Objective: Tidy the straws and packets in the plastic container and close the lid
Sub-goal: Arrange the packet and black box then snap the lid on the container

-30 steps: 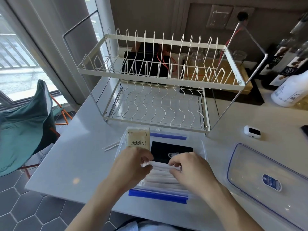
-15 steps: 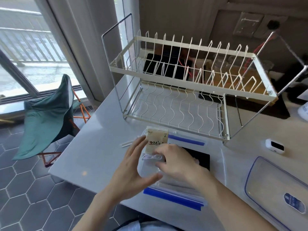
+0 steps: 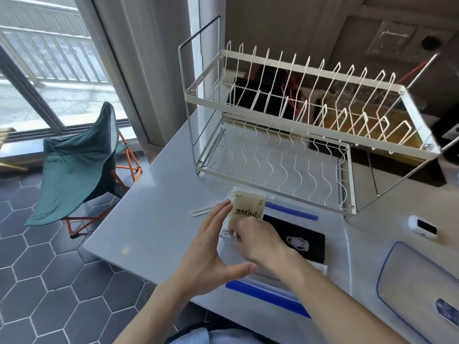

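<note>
While the lid (image 3: pixel 419 281) lies off, right of the plastic container (image 3: pixel 335 244) on the counter (image 3: pixel 154 234), tidying is unfinished: right hand (image 3: pixel 258 240) pinches wrapped straws (image 3: pixel 224 235) inside beside the tan packet (image 3: pixel 248 206); left hand (image 3: pixel 211 254) spread, steadying.

Clear glossy plastic lid (image 3: pixel 419 281) — white-coated wire rack (image 3: pixel 298 105)

Right hand (image 3: pixel 258 240) hides the straws; lid (image 3: pixel 419 286) cut off.
</note>
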